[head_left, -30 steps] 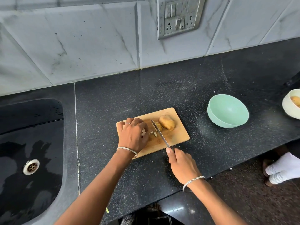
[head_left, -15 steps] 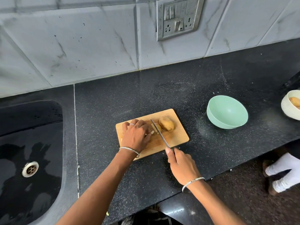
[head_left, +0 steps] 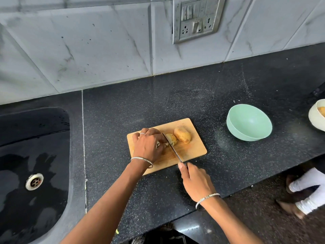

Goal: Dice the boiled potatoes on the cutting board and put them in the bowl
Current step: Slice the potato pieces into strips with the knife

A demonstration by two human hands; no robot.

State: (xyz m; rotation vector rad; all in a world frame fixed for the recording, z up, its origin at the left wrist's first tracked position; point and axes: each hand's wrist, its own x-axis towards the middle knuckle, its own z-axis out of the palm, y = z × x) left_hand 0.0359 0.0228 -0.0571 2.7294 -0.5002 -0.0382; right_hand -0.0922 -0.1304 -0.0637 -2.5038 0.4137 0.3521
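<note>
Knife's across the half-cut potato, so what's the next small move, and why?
Probably press the knife straight down through the cut potato: the blade lies across it, the left hand holds the piece steady, the right hand grips the handle, and the green bowl looks empty.

No writing, label, brand name or number can be read anywhere in this view. The only candidate is the grey metal switch-and-socket plate (head_left: 196, 19) on the tiled wall, and its face shows just rocker switches and socket holes, with no legible marking.
</note>
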